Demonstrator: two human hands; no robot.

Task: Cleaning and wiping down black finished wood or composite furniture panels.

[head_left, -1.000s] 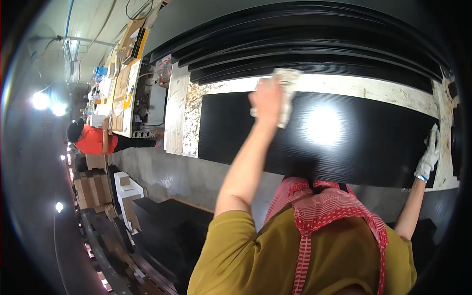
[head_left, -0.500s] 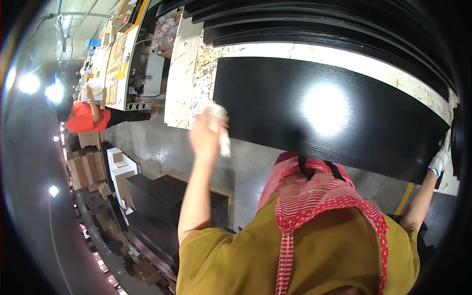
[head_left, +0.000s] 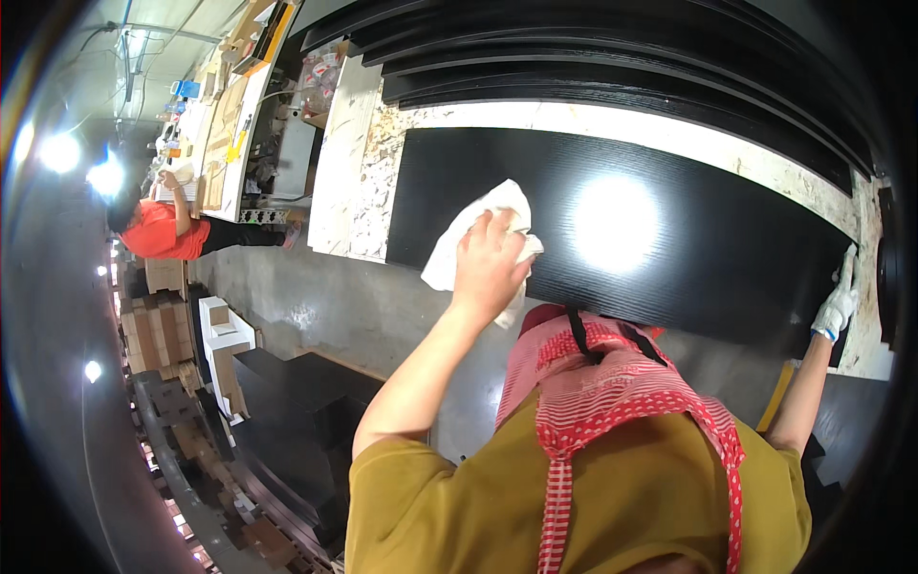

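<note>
A long black panel with fine grain [head_left: 736,225] lies flat on a white work surface [head_left: 330,206] in front of me. My left hand [head_left: 490,263], bare, is closed on a crumpled white cloth [head_left: 454,251] at the left part of the panel; part of the cloth hangs past the near edge. At the panel's right end rests my right hand [head_left: 838,308], in a white glove with a blue cuff. Its fingers stretch away from me along the short edge, and no grip on the panel shows.
Stacked black boards [head_left: 612,72] lie along the far side. Flaky debris [head_left: 381,177] covers the surface's left end. Dark panels or boxes [head_left: 296,402] stand low at left. A person in a red top [head_left: 172,230] works at another bench [head_left: 225,143] at far left.
My left hand has moved right with the cloth, from the panel's left edge onto its surface, and the cloth is spread wider. The right hand stays at the right end.
</note>
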